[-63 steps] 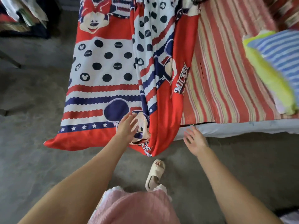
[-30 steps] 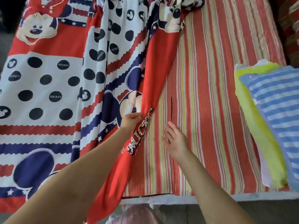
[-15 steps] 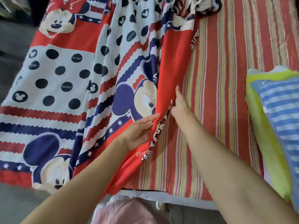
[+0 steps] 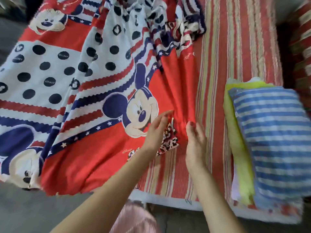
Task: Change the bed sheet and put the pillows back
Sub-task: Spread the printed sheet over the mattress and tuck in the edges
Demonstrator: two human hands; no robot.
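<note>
Probably a home bedroom: bed (image 4: 168,197), sheet (image 4: 94,148), pillows (image 4: 272,140).

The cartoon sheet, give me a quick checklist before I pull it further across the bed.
1. Left hand on the cartoon sheet: ok, fingers straight, resting on the red edge.
2. Right hand gripping the sheet's edge: cannot tell, blurred.
3. Sheet free of bunching: not ok, gathered in folds at the far side.
4. Striped mattress covered: not ok, right part bare.
5. Pillows clear of the sheet's path: not ok, stacked on the bare right side.
6. Near edge hanging evenly: not ok, it droops towards the floor on the left.
</note>
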